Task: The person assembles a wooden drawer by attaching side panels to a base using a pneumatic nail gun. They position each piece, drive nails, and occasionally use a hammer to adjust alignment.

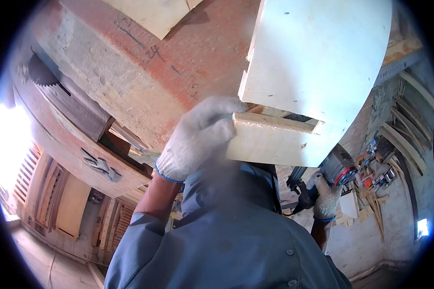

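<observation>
A large pale wooden board (318, 62) lies before me, with a long notch running in from its left edge. Below the notch, a strip of the same board (270, 144) extends to the left. My left hand (200, 132), in a white knitted glove, is closed at the board's left edge by the notch; some fingertips are hidden. At lower right, my gloved right hand (327, 198) grips a dark grey power tool (336, 166) with a red ring and black parts. The board partly covers the tool, so its working end and exact kind are hidden.
The board rests over a worn reddish work table (212, 53) with pencil marks. Another pale sheet (154, 14) lies at the far side. A toothed circular saw blade (41, 72) stands at far left. Wood pieces (405, 130) lean at right, near cluttered tools (376, 168).
</observation>
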Demonstrator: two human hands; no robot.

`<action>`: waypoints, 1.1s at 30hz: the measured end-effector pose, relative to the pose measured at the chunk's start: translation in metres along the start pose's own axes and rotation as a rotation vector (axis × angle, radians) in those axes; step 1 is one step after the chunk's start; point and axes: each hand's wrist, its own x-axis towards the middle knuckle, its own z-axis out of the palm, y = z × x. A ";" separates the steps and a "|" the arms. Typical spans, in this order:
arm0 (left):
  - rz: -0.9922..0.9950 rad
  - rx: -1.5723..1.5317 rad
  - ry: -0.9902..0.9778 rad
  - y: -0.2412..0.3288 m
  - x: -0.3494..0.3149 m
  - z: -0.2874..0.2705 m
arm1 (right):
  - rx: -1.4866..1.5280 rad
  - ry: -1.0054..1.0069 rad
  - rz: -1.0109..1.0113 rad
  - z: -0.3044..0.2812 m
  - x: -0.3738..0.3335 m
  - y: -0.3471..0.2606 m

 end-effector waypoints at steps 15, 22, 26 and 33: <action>-0.051 0.167 0.204 0.031 -0.017 0.045 | -0.013 0.133 -0.030 -0.019 -0.018 -0.007; -0.039 0.089 0.200 0.028 -0.014 0.045 | -0.400 0.109 -0.200 -0.079 -0.054 0.052; -0.007 0.108 0.181 0.021 -0.011 0.039 | -0.450 0.030 -0.144 -0.076 -0.071 0.043; 0.002 0.151 0.184 0.018 -0.014 0.036 | -0.540 -0.103 -0.145 -0.056 -0.066 -0.002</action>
